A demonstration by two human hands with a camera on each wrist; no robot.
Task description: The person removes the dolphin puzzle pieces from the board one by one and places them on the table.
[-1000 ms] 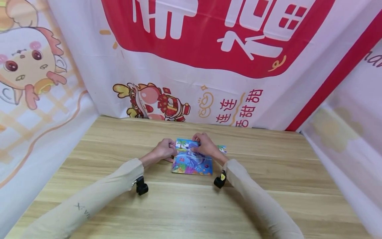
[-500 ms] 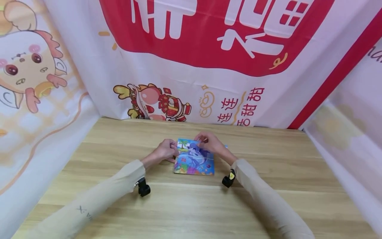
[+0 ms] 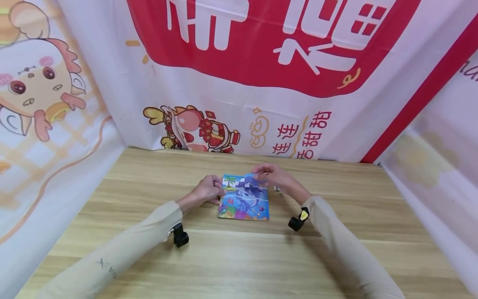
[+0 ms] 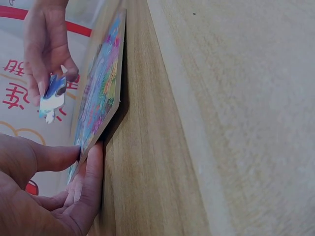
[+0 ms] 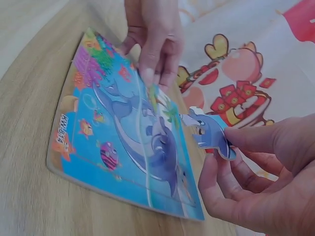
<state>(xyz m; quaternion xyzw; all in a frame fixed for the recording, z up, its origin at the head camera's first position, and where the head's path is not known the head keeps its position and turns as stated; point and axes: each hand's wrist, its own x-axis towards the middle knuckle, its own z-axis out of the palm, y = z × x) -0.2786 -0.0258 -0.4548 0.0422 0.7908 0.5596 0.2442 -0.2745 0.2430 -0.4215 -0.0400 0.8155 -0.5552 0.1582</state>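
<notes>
A dolphin jigsaw puzzle (image 3: 244, 205) with an undersea picture lies on the wooden table in the head view. My left hand (image 3: 208, 189) pinches its left edge, the thumb on top and fingers below, as the left wrist view shows. Over the puzzle's far right part is my right hand (image 3: 275, 177). Its thumb and fingers pinch a loose blue-purple puzzle piece (image 5: 214, 132), which the right wrist view shows held apart from the board's surface. The same puzzle piece (image 4: 53, 98) appears in the left wrist view.
Partly hidden under the right forearm, a small patterned bit (image 3: 278, 190) lies right of the puzzle. A printed cloth (image 3: 198, 91) hangs behind the wooden table (image 3: 239, 265), with more cloth at both sides.
My right hand has shifted right, from over the puzzle's upper middle toward its far right corner, with the piece now showing at its fingertips. My left hand keeps its place on the left edge.
</notes>
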